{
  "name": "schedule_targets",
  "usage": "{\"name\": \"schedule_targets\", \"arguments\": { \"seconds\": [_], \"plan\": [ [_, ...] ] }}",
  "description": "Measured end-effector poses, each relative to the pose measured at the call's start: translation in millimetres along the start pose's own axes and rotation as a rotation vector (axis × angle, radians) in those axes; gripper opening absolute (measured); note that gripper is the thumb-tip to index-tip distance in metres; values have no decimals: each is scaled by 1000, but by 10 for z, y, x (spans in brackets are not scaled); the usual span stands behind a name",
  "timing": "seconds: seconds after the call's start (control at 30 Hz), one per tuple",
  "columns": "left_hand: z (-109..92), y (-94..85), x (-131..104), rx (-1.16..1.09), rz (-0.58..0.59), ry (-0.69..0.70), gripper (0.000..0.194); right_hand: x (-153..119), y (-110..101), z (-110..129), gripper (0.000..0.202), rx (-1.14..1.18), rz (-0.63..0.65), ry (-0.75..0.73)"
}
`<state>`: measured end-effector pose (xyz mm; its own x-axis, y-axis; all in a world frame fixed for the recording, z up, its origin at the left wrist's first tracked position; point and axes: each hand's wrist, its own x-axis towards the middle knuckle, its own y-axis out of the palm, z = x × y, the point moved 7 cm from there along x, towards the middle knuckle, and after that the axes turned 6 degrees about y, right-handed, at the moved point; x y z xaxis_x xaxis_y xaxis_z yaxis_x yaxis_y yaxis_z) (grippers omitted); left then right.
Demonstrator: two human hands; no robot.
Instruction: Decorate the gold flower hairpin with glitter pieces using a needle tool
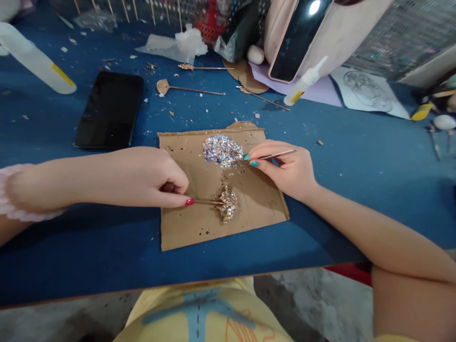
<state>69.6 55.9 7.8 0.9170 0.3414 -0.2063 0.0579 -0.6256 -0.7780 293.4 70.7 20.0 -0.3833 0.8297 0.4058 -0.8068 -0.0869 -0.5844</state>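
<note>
My left hand (156, 178) is closed, pinching the thin metal prongs of a gold hairpin with a fan-shaped, leaf-like head (228, 205). The head lies over a piece of brown cardboard (261, 204) and carries shiny flakes. Between the fingers of my right hand (290, 168) is a slim pair of metal tweezers (280, 155), its tips at the lower right edge of a pile of iridescent flakes (221, 149). Whether the tips grip a flake is too small to tell. The pile rests on the cardboard, just beyond the hairpin head.
A black phone (110, 110) lies at the left, near a white bottle (42, 61). Behind the cardboard are several loose hairpins (194, 89) and a small glue bottle (302, 86). Another phone (299, 42) leans at the back. Scraps dot the blue table (356, 180).
</note>
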Motion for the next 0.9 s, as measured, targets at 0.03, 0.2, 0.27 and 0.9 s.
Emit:
{"name": "schedule_targets", "arguments": {
  "seconds": [0.03,0.2,0.27,0.9],
  "plan": [
    [-3,-2,1,2,-1,3,47,1,0,-2,8,2,0,6],
    [-20,-1,14,16,-4,33,48,5,4,-15,11,-3,6,41],
    [-19,2,13,32,-1,25,47,6,4,-17,13,-5,6,45],
    [-2,8,-1,43,3,21,45,11,7,-38,11,32,3,53]
  ]
}}
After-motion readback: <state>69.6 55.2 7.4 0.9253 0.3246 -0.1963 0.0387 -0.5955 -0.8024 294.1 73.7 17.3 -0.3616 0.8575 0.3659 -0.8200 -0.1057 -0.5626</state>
